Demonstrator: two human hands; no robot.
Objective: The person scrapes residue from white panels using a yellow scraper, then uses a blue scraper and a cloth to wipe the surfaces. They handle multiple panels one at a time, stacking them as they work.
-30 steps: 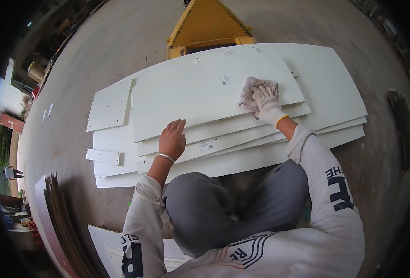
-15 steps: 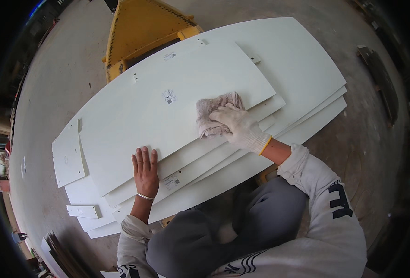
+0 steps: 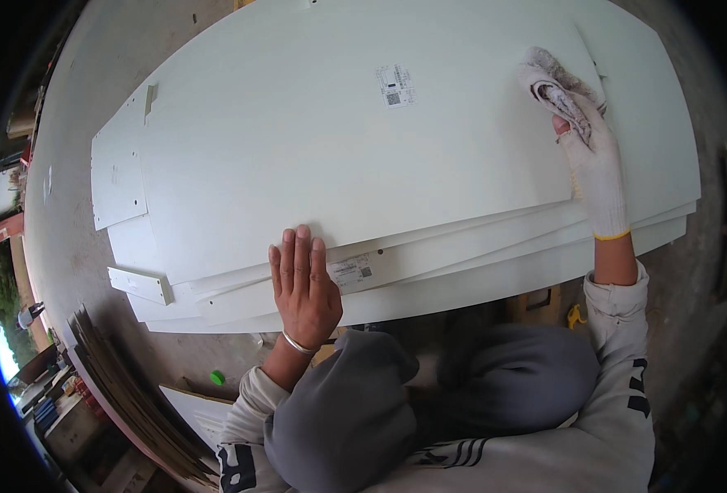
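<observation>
A large white panel (image 3: 298, 156) lies on top of a stack of similar flat panels, their edges fanned out toward me. My bare left hand (image 3: 306, 283) rests with straight fingers on its near edge, a metal bangle at the wrist. In a white knitted glove, my right hand (image 3: 595, 168) grips a folded pinkish-grey cloth (image 3: 548, 78) near the panel's right end. Part of the cloth bunches up above the fingers. A printed label (image 3: 395, 86) is stuck on the top panel, and another label (image 3: 351, 273) shows on a lower panel beside my left hand.
A small white panel (image 3: 117, 185) with holes lies at the stack's left end, with a narrow white strip (image 3: 140, 285) nearer me. Brown sheets (image 3: 125, 394) lean at the lower left. A green cap (image 3: 217, 377) and a yellow object (image 3: 575, 316) are on the floor.
My right hand has carried the cloth rightward to the panel's right end. The left hand stays flat by the near edge. The view has shifted, so the yellow frame has mostly left it.
</observation>
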